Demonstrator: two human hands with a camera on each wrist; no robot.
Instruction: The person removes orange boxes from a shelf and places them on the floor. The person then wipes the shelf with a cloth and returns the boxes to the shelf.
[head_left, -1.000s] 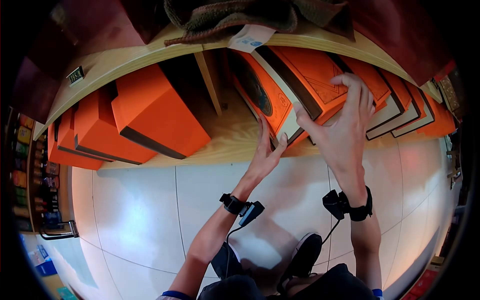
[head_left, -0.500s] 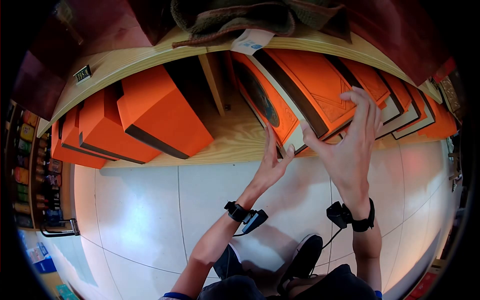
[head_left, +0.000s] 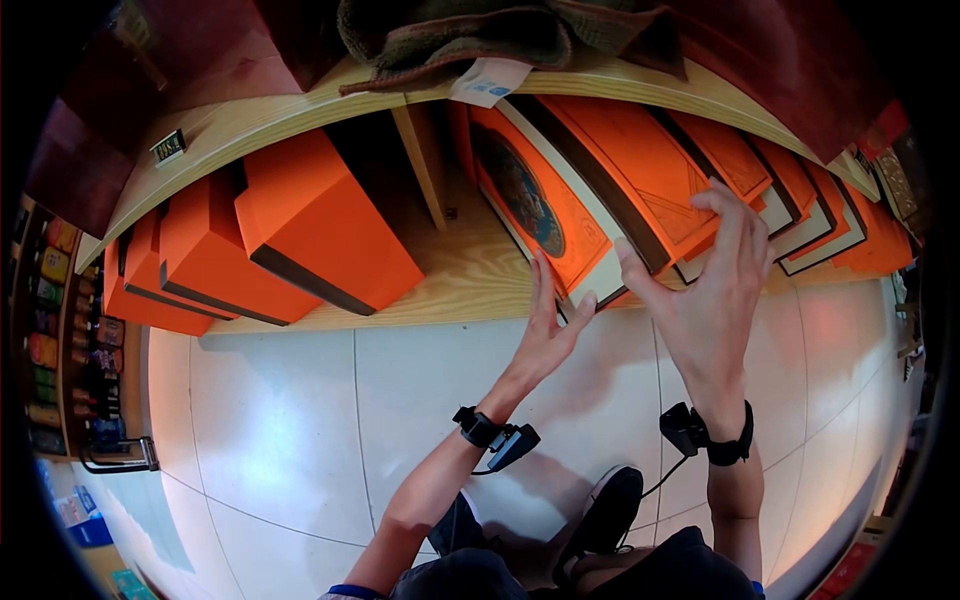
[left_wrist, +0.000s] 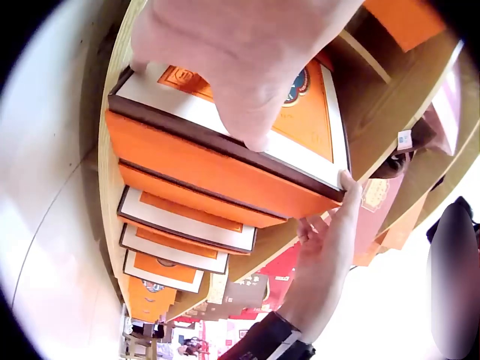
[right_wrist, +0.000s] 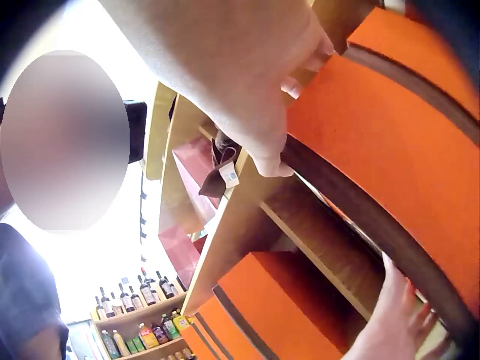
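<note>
The orange-and-white rectangular cardboard-looking box (head_left: 632,180) is pinched by the right hand (head_left: 706,295) and touched by the left hand (head_left: 543,335), fingers extended. Likely stiff, bulky; best held at opposite edges.

Both arms reach forward. The left arm (head_left: 425,490) slants in toward the right. The left hand (head_left: 545,330) has its fingers (head_left: 543,285) out straight, and its thumb (head_left: 580,320) sticks out to the side. The right arm (head_left: 735,500) goes almost straight ahead. The right hand (head_left: 712,300) is spread wide, thumb (head_left: 634,270) to the left, fingers (head_left: 738,207) bent like a claw. The hands are near each other, not touching.
</note>
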